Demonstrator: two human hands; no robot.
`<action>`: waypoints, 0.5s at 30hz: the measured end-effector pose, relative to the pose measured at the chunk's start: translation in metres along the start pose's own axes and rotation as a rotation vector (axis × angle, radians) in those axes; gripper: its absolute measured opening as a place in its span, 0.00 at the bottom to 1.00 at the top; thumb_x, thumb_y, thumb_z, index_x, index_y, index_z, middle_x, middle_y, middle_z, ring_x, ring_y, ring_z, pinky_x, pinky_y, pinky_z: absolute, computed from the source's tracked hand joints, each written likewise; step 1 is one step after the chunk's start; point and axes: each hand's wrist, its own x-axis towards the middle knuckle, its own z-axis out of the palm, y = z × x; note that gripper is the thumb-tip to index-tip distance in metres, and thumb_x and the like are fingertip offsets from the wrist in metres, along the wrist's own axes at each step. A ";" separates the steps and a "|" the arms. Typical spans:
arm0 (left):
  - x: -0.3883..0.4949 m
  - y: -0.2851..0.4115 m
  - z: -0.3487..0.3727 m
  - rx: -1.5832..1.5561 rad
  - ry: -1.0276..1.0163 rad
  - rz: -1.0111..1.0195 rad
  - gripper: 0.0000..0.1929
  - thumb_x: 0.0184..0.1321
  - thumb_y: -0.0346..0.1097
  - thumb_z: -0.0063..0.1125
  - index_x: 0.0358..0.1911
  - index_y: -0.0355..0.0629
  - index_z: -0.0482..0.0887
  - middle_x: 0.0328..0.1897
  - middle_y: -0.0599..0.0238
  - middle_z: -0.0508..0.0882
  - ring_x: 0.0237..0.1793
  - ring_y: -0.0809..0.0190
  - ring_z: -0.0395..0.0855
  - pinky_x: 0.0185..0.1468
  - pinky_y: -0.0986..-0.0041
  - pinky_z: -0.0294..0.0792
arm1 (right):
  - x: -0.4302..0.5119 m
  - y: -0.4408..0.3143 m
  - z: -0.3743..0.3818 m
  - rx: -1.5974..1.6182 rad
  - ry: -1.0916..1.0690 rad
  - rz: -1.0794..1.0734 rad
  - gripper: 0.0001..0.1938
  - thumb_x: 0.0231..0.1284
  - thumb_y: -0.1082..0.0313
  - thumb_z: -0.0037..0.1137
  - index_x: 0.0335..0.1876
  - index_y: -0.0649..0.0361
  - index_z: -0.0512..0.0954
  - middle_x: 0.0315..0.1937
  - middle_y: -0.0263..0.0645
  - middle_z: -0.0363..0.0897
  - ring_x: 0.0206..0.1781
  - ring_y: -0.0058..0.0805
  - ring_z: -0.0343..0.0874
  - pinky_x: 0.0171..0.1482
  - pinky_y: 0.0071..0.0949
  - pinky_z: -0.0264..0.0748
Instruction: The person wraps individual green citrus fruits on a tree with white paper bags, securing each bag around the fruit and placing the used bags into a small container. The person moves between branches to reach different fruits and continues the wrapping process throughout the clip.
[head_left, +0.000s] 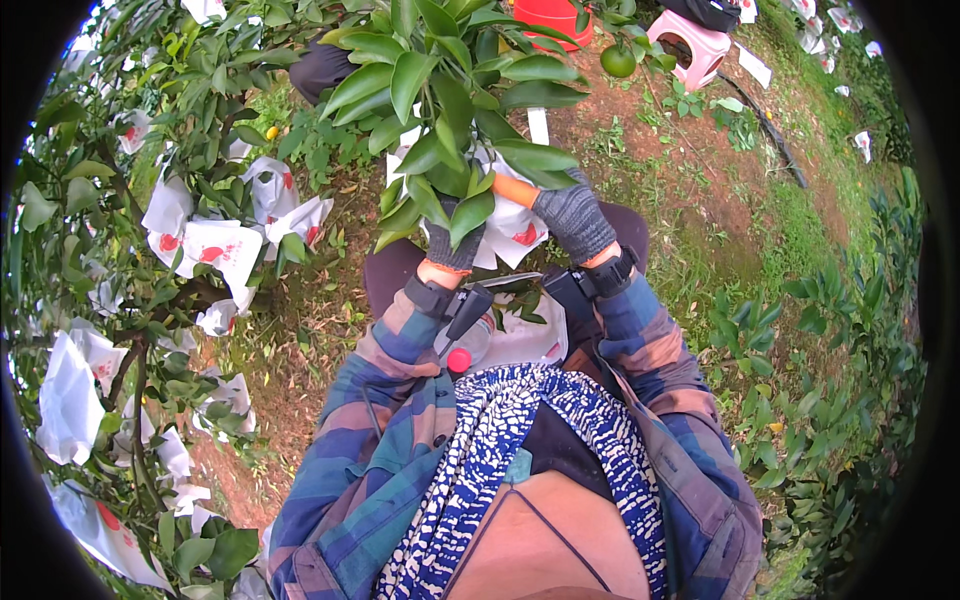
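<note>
In grey knit work gloves, both hands are among the leaves of a citrus branch (450, 97) in front of me. My left hand (457, 229) is partly covered by leaves, so its fingers and anything in them are hidden. My right hand (574, 214), in a glove with orange fingers, reaches in from the right with its fingertips beside a white paper fruit bag (514, 232) with a red print. Leaves cover those fingertips, and whether they grip the bag cannot be made out. The bag hangs between the two hands.
A white container (529, 334) and a clear bottle with a red cap (458, 360) are at my lap. Bagged fruit (217, 247) hangs on the tree at left. Beyond are a green citrus fruit (618, 61), a red bucket (555, 19), a pink stool (694, 45) and a black hose (772, 135).
</note>
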 end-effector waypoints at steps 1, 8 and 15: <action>0.000 -0.005 0.003 -0.266 0.017 -0.076 0.25 0.63 0.37 0.58 0.64 0.42 0.72 0.62 0.54 0.77 0.63 0.51 0.74 0.65 0.61 0.67 | -0.001 0.004 0.000 -0.018 -0.038 -0.060 0.18 0.57 0.64 0.64 0.53 0.57 0.80 0.44 0.37 0.83 0.41 0.27 0.81 0.42 0.29 0.77; 0.019 0.000 -0.003 0.302 -0.040 0.126 0.24 0.62 0.35 0.56 0.63 0.41 0.71 0.61 0.54 0.76 0.62 0.53 0.74 0.64 0.63 0.67 | 0.009 0.030 0.004 -0.754 0.103 -0.472 0.22 0.52 0.73 0.52 0.55 0.52 0.79 0.42 0.41 0.81 0.44 0.40 0.81 0.46 0.36 0.76; 0.039 0.024 -0.004 0.182 0.043 0.097 0.10 0.64 0.34 0.56 0.46 0.43 0.83 0.47 0.55 0.82 0.49 0.50 0.79 0.53 0.60 0.70 | 0.016 0.023 -0.003 -0.471 0.143 -0.136 0.13 0.66 0.68 0.46 0.50 0.60 0.81 0.47 0.44 0.83 0.50 0.41 0.81 0.54 0.36 0.75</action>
